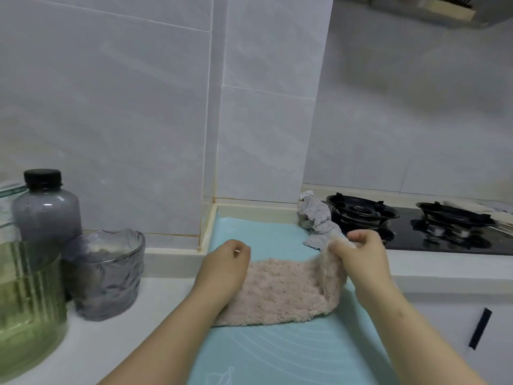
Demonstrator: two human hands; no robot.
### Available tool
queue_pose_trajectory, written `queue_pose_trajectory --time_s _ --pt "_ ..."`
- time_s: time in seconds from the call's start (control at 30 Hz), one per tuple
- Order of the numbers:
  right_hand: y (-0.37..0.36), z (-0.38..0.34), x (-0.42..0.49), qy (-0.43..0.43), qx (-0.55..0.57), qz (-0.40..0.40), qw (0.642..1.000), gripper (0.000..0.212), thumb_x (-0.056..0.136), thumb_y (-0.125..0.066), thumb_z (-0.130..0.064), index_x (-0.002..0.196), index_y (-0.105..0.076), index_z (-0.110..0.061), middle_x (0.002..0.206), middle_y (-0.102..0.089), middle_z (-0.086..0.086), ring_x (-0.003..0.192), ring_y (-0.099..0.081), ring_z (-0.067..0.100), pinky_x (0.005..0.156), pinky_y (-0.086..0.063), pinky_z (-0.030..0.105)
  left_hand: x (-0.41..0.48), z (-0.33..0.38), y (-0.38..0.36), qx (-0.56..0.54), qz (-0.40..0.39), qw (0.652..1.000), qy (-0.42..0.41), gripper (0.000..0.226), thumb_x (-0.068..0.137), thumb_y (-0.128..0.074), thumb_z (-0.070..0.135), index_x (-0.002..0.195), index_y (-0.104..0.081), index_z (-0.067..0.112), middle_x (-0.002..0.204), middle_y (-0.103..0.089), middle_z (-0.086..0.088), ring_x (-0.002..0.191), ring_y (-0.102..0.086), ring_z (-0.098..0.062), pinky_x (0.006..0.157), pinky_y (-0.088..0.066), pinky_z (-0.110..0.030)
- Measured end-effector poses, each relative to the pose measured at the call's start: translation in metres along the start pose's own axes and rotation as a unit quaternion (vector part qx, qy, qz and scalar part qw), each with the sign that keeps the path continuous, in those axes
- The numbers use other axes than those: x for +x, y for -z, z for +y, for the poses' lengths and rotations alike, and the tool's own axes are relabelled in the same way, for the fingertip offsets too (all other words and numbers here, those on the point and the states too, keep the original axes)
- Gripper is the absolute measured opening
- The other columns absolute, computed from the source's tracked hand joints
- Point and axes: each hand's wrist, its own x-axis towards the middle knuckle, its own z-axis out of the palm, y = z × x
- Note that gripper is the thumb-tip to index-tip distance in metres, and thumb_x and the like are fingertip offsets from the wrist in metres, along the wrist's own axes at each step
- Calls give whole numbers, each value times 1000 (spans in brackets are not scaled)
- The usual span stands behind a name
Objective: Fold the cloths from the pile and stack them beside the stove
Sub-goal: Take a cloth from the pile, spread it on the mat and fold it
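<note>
Blue mat [277, 354] lies under my hands. My right hand [361, 255] pinches the pink cloth [283, 293]; my left hand [224, 265] curls on it, grip hidden. I should match corners neatly.

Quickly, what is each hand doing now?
Left hand: curled over the pink cloth, grip cannot be told.
Right hand: pinches the pink cloth's edge.

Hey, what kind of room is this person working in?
Most likely a home kitchen: a black two-burner gas stove is set into the counter, tiled walls stand behind it, and a range hood hangs above.
</note>
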Motion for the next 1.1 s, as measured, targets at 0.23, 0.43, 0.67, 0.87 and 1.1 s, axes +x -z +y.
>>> queue_pose_trajectory --time_s 0.23,0.43,0.67,0.87,1.1 --pt "-54 -33 -29 -17 139 -229 963 12 92 -56 -30 90 -57 -17 72 -67 1 57 -64 11 53 -47 21 0 11 20 -386 -109 893 205 34 94 -38 54 108 -43 23 105 -62 -19 81 -65 -30 65 -55 -38" --pt "-44 -9 -28 -7 142 -130 981 21 95 -50 -26 86 -59 -10 63 -61 7 43 -52 7 48 -43 18 0 -2 12 -172 -89 974 113 26 86 -65 15 111 -63 22 107 -64 -5 95 -61 -19 87 -52 -29" --pt "-48 6 -27 44 14 -150 988 15 87 -62 -19 73 -61 -16 66 -62 -2 61 -54 11 62 -42 25 -6 -4 25 22 -2 999 27 23 79 -68 11 98 -66 24 97 -60 3 89 -54 -10 73 -39 -20" --pt "-48 9 -33 113 -187 -192 957 8 81 -64 -28 75 -61 -24 73 -65 -8 77 -63 13 74 -49 32 -11 -2 31 254 8 967 18 10 78 -61 21 87 -59 26 96 -52 7 90 -53 -15 74 -46 -25" --pt "-58 7 -38 230 -370 -250 865 43 98 -36 -32 141 -36 -28 153 -26 -11 142 -18 11 111 -19 32 -8 -6 6 297 -54 944 -135 48 99 -31 27 145 -23 19 158 -4 7 145 -3 -13 117 -11 -31"
